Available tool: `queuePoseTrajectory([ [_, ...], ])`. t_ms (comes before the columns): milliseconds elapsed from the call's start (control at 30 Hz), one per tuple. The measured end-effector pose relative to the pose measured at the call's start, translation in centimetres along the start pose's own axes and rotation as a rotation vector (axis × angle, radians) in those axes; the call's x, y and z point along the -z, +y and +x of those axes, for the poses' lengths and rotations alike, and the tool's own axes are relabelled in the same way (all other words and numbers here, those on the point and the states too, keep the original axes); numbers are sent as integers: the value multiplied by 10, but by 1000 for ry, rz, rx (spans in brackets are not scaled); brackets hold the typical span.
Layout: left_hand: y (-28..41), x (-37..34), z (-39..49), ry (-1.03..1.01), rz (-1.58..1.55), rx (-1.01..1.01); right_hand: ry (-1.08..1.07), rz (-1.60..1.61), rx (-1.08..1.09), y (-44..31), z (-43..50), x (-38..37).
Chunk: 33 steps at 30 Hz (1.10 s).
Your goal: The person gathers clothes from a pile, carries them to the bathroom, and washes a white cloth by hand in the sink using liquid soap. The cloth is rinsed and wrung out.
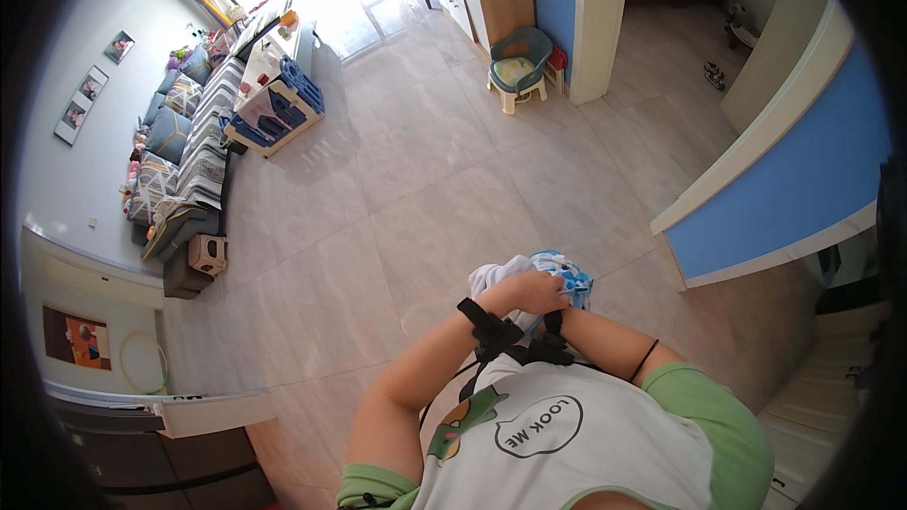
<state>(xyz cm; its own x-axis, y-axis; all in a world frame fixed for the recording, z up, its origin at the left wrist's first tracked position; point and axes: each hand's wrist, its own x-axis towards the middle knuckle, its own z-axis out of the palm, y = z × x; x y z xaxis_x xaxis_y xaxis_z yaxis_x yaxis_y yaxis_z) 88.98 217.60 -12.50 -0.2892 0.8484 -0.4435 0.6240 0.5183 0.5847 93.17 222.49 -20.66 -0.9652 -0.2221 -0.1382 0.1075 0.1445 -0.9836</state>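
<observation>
Bunched fabric is held low in front of my body: a pale grey-white cloth (499, 275) at the left and a blue-and-white patterned cloth (572, 278) at the right, touching each other. My left hand (542, 292) lies across them from the left, its fingers closed on the edge of the patterned cloth. My right forearm comes in from the right and crosses beneath the left hand. The right hand itself is mostly hidden behind the left wrist and the cloth, so its grip does not show. Both wrists wear black straps.
Tiled floor (439, 227) stretches ahead. A striped sofa (205, 149) and a table with blue-and-white sides (273, 117) stand at the left, with a small stool (207, 255) nearer. Ahead at the right are a child's chair (516, 71), a wooden cabinet (504, 0) and a blue wall (786, 191).
</observation>
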Motion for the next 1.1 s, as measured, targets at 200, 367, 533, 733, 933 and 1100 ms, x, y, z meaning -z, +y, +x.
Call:
queuePoseTrajectory([
  [200, -18, -23, 16, 226, -212, 177, -106, -230, -18, 9, -3, 16],
  [367, -110, 10, -7, 719, -1511, 303, -16, -403, 48, -2, 1, 55],
  [533, -168, 35, -84, 1152, -1872, 10, 245, 546, 40, -32, -27, 114],
  [733, -170, 68, -112, 1555, -1783, -71, 658, 623, 204, -40, -69, 220],
  [933, -125, 115, -84, 1673, -1490, 32, 987, 168, 66, -21, -92, 296],
  [1100, -46, 163, -49, 1119, -1285, -102, 747, 31, 44, -29, -62, 305],
])
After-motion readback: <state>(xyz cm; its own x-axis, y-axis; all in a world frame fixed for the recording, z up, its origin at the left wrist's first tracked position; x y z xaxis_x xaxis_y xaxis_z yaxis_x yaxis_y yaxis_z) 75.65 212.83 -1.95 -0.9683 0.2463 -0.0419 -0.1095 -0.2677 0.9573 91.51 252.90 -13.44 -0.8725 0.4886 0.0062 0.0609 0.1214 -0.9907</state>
